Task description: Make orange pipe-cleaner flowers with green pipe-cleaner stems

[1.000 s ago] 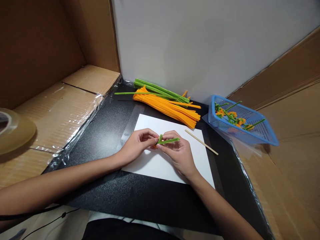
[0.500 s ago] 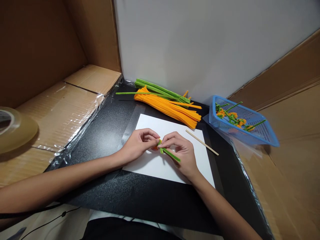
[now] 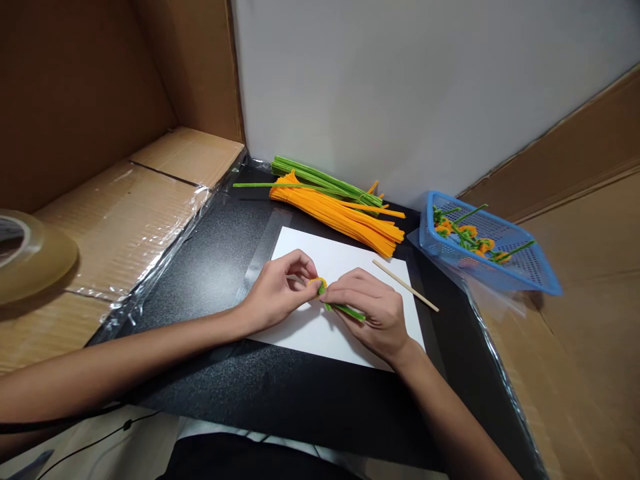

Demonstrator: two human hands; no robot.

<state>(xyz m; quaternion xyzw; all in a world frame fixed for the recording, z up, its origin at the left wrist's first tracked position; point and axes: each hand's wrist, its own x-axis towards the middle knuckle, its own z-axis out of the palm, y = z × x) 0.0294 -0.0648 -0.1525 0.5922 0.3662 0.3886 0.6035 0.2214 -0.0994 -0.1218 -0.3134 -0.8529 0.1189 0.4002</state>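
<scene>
Above a white sheet of paper (image 3: 300, 250), my left hand (image 3: 277, 287) pinches a small orange and green pipe-cleaner flower (image 3: 320, 285) between thumb and fingers. My right hand (image 3: 373, 307) is closed on its green pipe-cleaner stem (image 3: 353, 312), which points toward the lower right. The two hands nearly meet at the flower, and the fingertips hide part of it. To the right of my right hand, a thin wooden stick (image 3: 406, 285) lies across the paper's edge.
Behind the paper lie a bundle of orange pipe cleaners (image 3: 340, 217) and a green bundle (image 3: 320, 176). A blue basket (image 3: 537, 270) at the right holds several orange and green pieces. A tape roll (image 3: 55, 260) sits on cardboard at the left. The black table (image 3: 200, 247) has a wrapped edge.
My right hand has turned and shifted slightly right, its fingers now more folded over the green stem. More of the orange flower shows at my left fingertips.
</scene>
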